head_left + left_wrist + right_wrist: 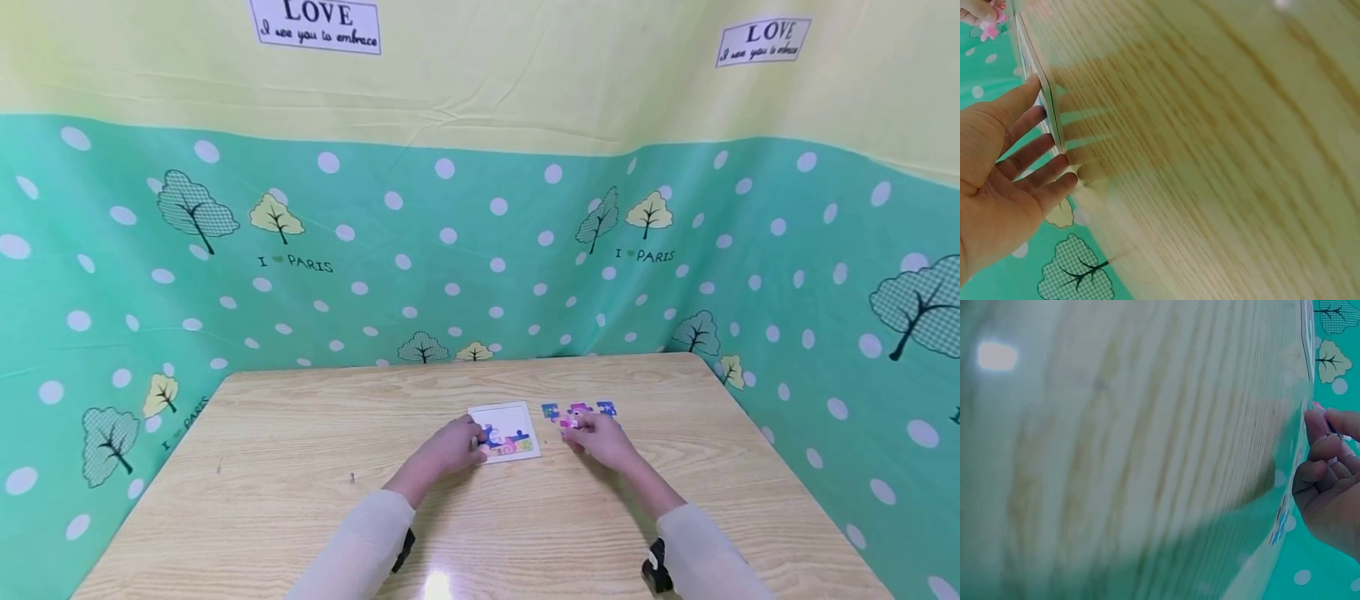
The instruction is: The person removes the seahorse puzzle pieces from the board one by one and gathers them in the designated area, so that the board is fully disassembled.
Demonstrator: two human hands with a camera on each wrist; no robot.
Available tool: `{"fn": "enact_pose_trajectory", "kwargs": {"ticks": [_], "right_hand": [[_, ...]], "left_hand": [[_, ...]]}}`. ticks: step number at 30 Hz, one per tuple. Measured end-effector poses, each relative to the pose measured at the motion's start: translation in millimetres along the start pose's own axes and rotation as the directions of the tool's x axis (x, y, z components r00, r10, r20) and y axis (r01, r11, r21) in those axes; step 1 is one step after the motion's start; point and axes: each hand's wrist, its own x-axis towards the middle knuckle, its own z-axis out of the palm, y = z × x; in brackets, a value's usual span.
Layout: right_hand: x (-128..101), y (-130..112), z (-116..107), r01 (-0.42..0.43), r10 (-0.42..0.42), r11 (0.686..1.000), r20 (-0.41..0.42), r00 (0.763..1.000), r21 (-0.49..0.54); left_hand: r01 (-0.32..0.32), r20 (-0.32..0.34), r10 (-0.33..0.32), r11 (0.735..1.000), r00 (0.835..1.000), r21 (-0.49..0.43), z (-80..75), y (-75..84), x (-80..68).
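A white puzzle board (pixel 507 421) lies flat near the middle of the wooden table (pixel 300 467), with several coloured pieces fitted along its near edge. My left hand (pixel 454 447) rests at the board's left edge, and its straight fingers (pixel 1035 145) touch the rim of the puzzle board (pixel 1046 103). To the right of the board, my right hand (pixel 600 440) pinches a pink puzzle piece (pixel 569 422) in curled fingers (pixel 1325 450). The pink piece (pixel 989 29) also shows in the left wrist view's top corner.
Loose puzzle pieces (pixel 579 409) lie in a short row on the table just beyond my right hand, blue ones (pixel 606 408) at both ends. A green spotted cloth backdrop (pixel 480 250) closes the table in on three sides. Black wrist straps (pixel 655 567) sit at both sleeves.
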Motion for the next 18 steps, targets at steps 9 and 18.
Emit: {"fn": "enact_pose_trajectory", "kwargs": {"ticks": [9,18], "right_hand": [[-2.1,7.3,-5.4,-0.015,0.015,0.999,-0.013,1.0,-0.036],[-2.8,11.7,-8.3,-0.005,0.003,0.998,-0.023,1.0,-0.068]], "left_hand": [[-0.001,-0.001,0.001,1.0,1.0,0.014,-0.9,0.4,-0.4],[0.019,0.008,-0.019,1.0,1.0,0.014,-1.4,1.2,-0.6]]}}
